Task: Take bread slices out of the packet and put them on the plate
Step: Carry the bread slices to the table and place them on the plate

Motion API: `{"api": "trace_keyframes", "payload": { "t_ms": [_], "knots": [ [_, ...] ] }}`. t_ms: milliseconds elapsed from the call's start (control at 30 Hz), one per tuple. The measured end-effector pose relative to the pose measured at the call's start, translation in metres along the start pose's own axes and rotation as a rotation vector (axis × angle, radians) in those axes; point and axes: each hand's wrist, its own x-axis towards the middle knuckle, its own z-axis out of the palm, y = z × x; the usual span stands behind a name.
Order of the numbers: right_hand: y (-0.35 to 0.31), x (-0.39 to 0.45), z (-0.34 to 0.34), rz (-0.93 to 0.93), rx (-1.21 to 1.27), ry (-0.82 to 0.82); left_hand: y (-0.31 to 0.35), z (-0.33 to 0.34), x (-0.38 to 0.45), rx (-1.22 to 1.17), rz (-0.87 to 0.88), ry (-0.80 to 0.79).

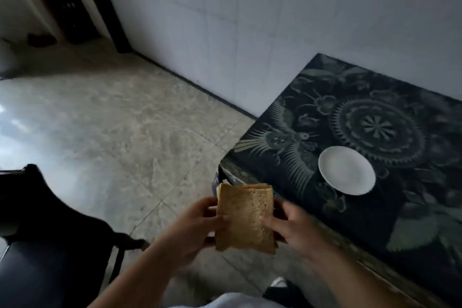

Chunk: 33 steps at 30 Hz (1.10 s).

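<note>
Brown, soft slices of bread (pixel 246 217), several pressed together in a stack, are held upright between both hands out over the pale stone floor (pixel 120 127), short of the near corner of the dark table with its patterned green-on-black cloth (pixel 375 117). The left hand (pixel 197 222) grips the stack's left edge, thumb across the front face and fingers behind; the right hand (pixel 287 222) clamps the right edge the same way. No packet can be made out with certainty; a dark blue shape behind the top of the bread may be part of it. The round white ceramic plate (pixel 347 170) sits bare on the cloth, up and to the right of the stack and apart from it. Since the stack hangs over open floor, a loosened pinch could let an inner slice slide out and drop. Squeezing too hard would likely crush or tear the soft crumb. Set down off-centre, the slices could overhang the plate's rim.
</note>
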Motion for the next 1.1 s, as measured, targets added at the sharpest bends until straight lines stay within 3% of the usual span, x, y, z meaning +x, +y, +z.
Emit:
{"api": "trace_keyframes", "payload": {
  "t_ms": [133,300,567,867,1100],
  "knots": [
    [0.018,-0.029,-0.046,0.038,0.137,0.247,0.013,0.056,0.038,0.168,-0.068,-0.195],
    [0.034,-0.048,-0.095,0.073,0.256,0.442,0.024,0.123,0.073,0.307,-0.138,-0.359],
    [0.028,-0.035,-0.155,0.055,0.448,0.458,0.044,0.185,0.121,0.369,-0.166,-0.379],
    [0.021,-0.005,-0.189,0.055,0.394,0.454,0.051,0.205,0.162,0.401,-0.161,-0.377],
    [0.02,0.02,-0.194,0.095,0.357,0.544,0.055,0.205,0.201,0.431,-0.182,-0.343]
  ]
}}
